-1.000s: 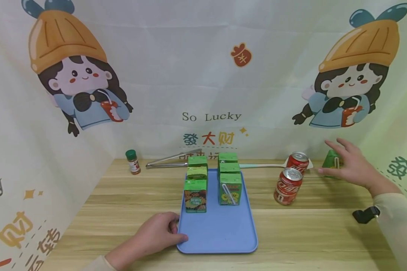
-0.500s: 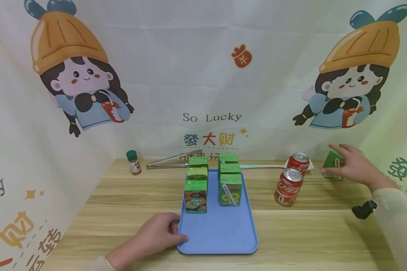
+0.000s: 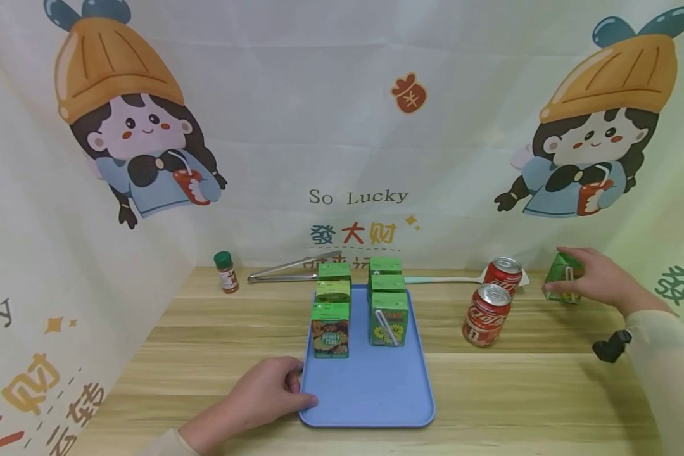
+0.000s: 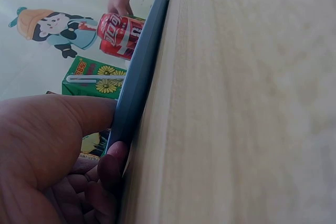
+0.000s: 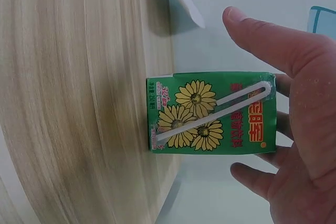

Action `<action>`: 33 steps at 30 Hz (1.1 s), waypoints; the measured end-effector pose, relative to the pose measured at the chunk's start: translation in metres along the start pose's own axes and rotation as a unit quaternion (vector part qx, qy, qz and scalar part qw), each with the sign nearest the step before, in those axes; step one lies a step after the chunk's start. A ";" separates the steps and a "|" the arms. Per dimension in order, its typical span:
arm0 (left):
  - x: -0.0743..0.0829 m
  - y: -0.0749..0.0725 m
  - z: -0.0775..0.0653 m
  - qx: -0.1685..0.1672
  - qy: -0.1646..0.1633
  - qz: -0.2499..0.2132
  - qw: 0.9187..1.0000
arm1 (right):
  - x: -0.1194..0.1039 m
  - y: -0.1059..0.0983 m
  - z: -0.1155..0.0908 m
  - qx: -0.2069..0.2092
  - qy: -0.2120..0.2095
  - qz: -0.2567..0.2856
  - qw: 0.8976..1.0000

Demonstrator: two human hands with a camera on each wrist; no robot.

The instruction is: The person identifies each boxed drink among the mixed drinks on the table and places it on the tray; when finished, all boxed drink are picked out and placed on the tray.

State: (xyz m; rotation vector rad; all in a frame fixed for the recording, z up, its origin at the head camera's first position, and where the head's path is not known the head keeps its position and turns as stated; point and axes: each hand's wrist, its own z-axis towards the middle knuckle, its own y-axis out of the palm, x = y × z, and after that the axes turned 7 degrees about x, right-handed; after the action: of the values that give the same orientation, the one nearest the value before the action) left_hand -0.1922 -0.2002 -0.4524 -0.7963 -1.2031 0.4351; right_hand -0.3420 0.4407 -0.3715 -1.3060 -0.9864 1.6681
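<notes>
My left hand (image 3: 270,389) holds the near left edge of a blue tray (image 3: 370,399), thumb over the rim and fingertips under it, as the left wrist view (image 4: 50,145) shows. Green drink cartons stand on the tray in two rows; the front right carton (image 3: 389,323) has flowers and a straw, the front left carton (image 3: 330,335) a brown picture. At the far right, my right hand (image 3: 607,278) reaches around another green drink carton (image 5: 210,114) standing on the table. In the right wrist view its thumb is spread away from the carton, with fingers partly hidden behind it.
Two red cola cans (image 3: 486,316) stand between tray and right hand. Behind them lies a spatula with a pale handle (image 3: 444,279). Metal tongs (image 3: 282,277) and a green-capped spice jar (image 3: 226,272) are at the back left. A printed cloth (image 3: 262,126) walls the table's back and sides.
My right hand has lowered from above the carton at the far right and its fingers now come around it. The left hand and tray have stayed in place.
</notes>
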 end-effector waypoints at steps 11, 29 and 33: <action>0.000 0.000 -0.001 0.004 -0.004 0.007 1.000 | 0.001 -0.001 0.010 -0.021 0.015 0.006 1.000; 0.001 0.000 0.000 0.004 -0.005 0.018 1.000 | 0.010 -0.005 0.019 -0.039 0.023 0.007 0.999; 0.001 0.000 0.000 0.005 -0.006 0.016 1.000 | 0.012 -0.005 0.021 -0.038 0.020 0.007 0.999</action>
State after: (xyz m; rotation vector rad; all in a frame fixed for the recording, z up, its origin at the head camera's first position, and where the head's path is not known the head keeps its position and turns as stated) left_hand -0.1917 -0.1997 -0.4523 -0.8068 -1.1993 0.4717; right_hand -0.3638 0.4510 -0.3681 -1.3935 -1.0286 1.6223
